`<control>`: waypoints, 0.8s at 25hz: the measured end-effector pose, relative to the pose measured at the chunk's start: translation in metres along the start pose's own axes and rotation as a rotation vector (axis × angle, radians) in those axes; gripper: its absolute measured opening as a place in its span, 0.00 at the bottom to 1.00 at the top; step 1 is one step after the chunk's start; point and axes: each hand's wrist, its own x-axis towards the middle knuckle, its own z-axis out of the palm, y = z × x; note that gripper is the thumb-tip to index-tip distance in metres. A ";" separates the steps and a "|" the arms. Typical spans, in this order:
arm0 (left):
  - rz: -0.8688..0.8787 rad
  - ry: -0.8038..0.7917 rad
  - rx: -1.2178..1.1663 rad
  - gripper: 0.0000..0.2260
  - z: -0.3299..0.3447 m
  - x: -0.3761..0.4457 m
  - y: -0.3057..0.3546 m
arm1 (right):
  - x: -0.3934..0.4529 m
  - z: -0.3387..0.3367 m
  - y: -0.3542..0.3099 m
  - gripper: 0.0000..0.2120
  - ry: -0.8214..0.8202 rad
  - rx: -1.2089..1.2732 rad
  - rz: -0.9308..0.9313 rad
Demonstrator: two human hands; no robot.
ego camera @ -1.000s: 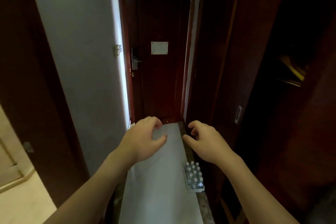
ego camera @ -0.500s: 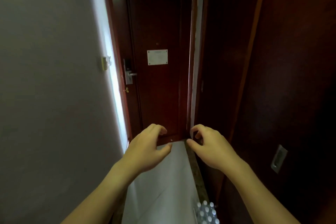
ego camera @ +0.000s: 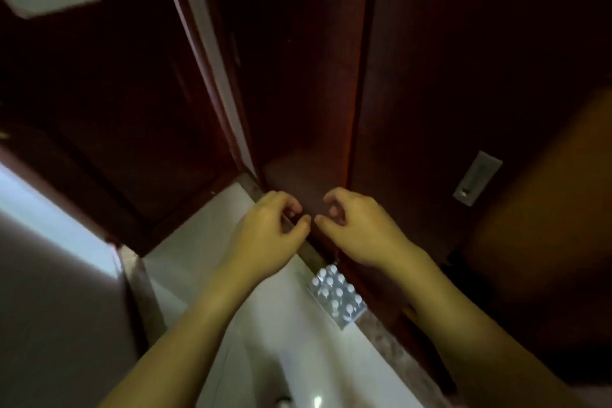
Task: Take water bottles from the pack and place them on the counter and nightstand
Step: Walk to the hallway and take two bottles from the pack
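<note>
Pack [ego camera: 337, 299], wrap lettering unreadable

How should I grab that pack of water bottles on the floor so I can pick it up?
Probably by its two long sides, from straight above, one hand each. The pack of water bottles stands upright, white caps up, hard against the dark wooden panel, so that side looks tight; the floor side is freer. Both the left hand and right hand are empty, above it, not touching.
</note>
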 end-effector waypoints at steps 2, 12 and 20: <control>0.032 -0.091 -0.067 0.06 0.034 0.024 -0.030 | 0.021 0.024 0.027 0.20 0.056 0.038 0.120; 0.019 -0.312 -0.121 0.07 0.336 0.049 -0.227 | 0.115 0.223 0.287 0.12 0.071 0.012 0.387; -0.120 -0.440 0.016 0.20 0.686 -0.031 -0.457 | 0.095 0.509 0.586 0.21 -0.116 -0.158 0.633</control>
